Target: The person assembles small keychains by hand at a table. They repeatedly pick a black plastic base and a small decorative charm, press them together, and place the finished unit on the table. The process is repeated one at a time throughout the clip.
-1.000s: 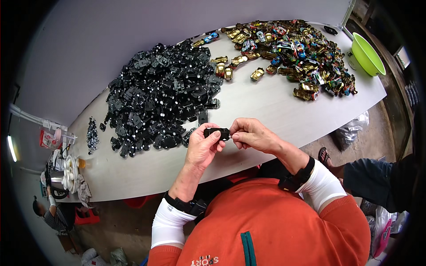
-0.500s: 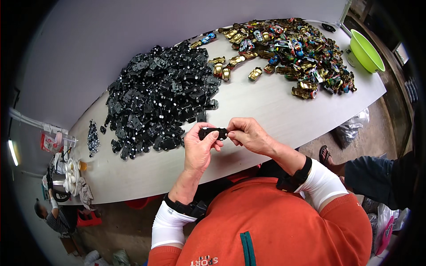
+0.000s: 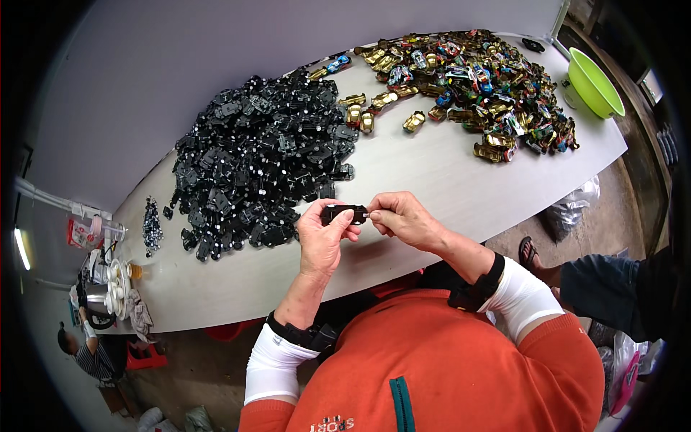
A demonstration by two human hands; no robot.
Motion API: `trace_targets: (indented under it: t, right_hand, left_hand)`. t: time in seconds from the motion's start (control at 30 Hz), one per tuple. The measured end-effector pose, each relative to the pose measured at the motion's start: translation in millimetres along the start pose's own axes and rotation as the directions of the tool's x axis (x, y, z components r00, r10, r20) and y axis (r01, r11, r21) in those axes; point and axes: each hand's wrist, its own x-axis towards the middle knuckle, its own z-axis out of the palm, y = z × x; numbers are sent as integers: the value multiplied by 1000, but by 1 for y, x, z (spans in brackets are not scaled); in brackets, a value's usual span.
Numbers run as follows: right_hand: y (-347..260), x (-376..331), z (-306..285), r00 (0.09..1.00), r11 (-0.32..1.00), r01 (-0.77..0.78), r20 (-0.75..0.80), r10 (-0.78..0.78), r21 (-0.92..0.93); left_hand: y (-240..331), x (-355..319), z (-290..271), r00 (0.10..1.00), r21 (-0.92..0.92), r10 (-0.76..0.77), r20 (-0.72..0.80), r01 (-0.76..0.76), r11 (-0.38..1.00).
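Over the near edge of the table, my left hand (image 3: pixel 322 237) grips a black toy car chassis (image 3: pixel 337 213), with the thumb lying across it. At the chassis's right end, my right hand (image 3: pixel 403 216) has its thumb and forefinger pinched together. A tiny pale part shows at those fingertips, touching or very near the chassis; its kind is too small to tell. Just beyond my left hand lies a big heap of black toy car chassis (image 3: pixel 259 158), one loose piece (image 3: pixel 327 189) being closest to my fingers.
Gold and coloured toy car bodies (image 3: pixel 468 86) are heaped at the far right of the white table (image 3: pixel 417 169), by a green bowl (image 3: pixel 594 83). Small shiny parts (image 3: pixel 152 227) lie at left, near a tray of cups (image 3: pixel 117 288). Other people are at far left and right.
My hands stay almost in place. The chassis has turned slightly in my left fingers, and the pale part at my right fingertips shows more clearly.
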Motion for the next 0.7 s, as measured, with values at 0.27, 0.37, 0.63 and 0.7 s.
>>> trace_targets:
  t: [0.27,0.37,0.63,0.7]
  right_hand:
    - [0,0,0,999,995,13,-44,-9,95]
    - [-8,-6,-5,995,969,-98,18,96,225]
    - [-6,-11,12,996,996,-85,27,85,-11]
    - [-2,-9,13,996,997,-76,50,77,-13]
  left_hand:
    - [-4,9,6,999,-135,-29,-40,23,991]
    - [-6,8,0,997,-132,-65,-41,59,989]
    - [5,-5,1,985,-7,-121,126,123,992]
    - [1,-5,-1,994,-91,-108,5,108,990]
